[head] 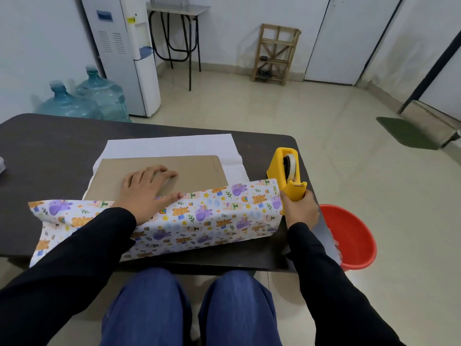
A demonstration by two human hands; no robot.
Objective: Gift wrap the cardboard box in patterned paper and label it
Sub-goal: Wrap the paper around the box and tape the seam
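Dark table (pixel 50 151): left hand (pixel 147 188) flat, pinning paper flap (pixel 212 211) on box (pixel 169 168); right hand (pixel 299 211) grips tape dispenser (pixel 287 171) just right of flap edge, seam runs left-right.

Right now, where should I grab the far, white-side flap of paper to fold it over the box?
Pinch the far flap at its free far edge, from above, and draw it toward you; it lies flat beyond the cardboard box while the left hand pins the near patterned flap.
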